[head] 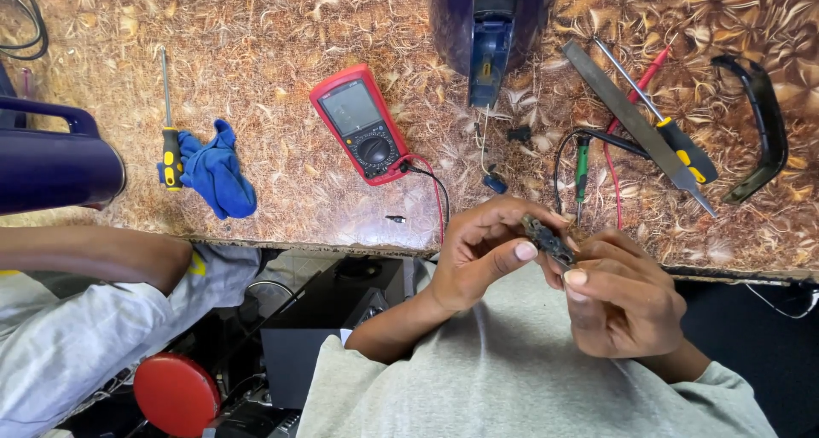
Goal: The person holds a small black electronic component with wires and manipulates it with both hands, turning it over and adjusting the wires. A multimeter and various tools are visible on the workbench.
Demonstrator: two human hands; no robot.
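My left hand [478,255] and my right hand [627,297] meet just in front of the table edge. Together they pinch a small dark, blackened part [546,240] between thumbs and fingertips. The part is narrow and a few centimetres long; its details are too small to tell. A red multimeter [363,124] lies on the table to the upper left of my hands, its red and black leads [437,192] trailing toward them.
A dark blue appliance [490,29] stands at the back. A flat metal file [636,124], a yellow-and-black screwdriver [674,131], a black curved handle piece [762,118] lie right. Another screwdriver [169,135] and blue cloth [217,172] lie left. Another person's arm [94,255] rests at left.
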